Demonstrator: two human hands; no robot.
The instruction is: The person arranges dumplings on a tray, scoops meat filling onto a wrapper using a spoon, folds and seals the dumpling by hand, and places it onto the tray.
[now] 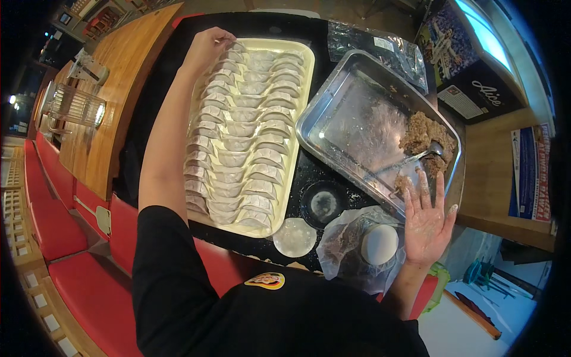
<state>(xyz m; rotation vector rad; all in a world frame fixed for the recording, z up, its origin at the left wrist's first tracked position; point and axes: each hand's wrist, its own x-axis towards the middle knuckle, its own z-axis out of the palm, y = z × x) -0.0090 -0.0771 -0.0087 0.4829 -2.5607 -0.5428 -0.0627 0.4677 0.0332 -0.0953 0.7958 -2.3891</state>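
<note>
At the far left corner of a pale yellow tray [308,62], my left hand [209,42] pinches the edge of a folded dumpling [239,46]. Three rows of overlapping dumplings [238,129] fill much of this tray. My right hand [426,232] is empty, palm up with fingers spread and whitish smears on them. Its fingertips are over the near rim of a steel pan [343,147]. Brown minced filling [421,134] lies in the pan's right end, with a metal spoon [432,149] resting in it. Below the pan, a stack of round wrappers [380,244] sits on crumpled plastic.
A single round wrapper [294,237] lies at the tray's near corner, beside a small dark dish [323,204] with a pale middle. Clear plastic packaging [379,49] lies behind the pan. A printed box [477,67] stands at right. A glass pitcher [78,105] rests on the wooden table [129,53].
</note>
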